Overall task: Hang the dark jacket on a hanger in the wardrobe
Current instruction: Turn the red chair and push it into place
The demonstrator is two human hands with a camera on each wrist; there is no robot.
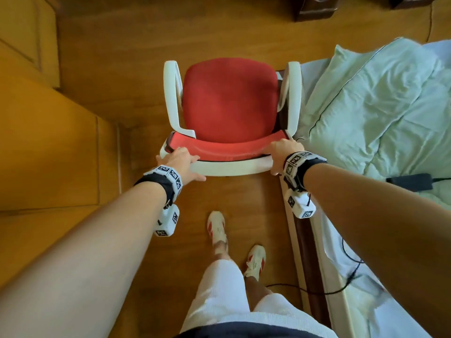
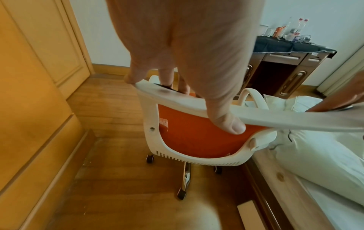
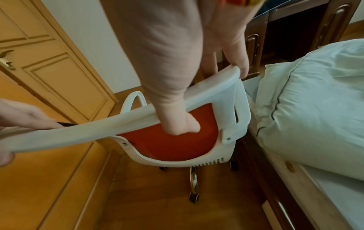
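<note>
A white-framed office chair (image 1: 229, 167) with a red mesh seat (image 1: 229, 98) stands on the wooden floor, its back toward me. My left hand (image 1: 181, 162) grips the left end of the chair's top rail (image 2: 177, 101), fingers over the front and thumb behind. My right hand (image 1: 280, 150) grips the right end of the same rail (image 3: 212, 87). No dark jacket or hanger shows in any view. The wooden wardrobe (image 1: 36, 130) stands on the left with its panelled doors (image 3: 59, 70) closed.
A bed (image 1: 378, 113) with a pale quilt and pillow lies close on the right, a dark cable (image 1: 351, 272) trailing over its edge. A dark wooden desk (image 2: 285, 65) holding bottles stands beyond the chair. The chair's castors (image 2: 182, 193) rest on the floor between wardrobe and bed.
</note>
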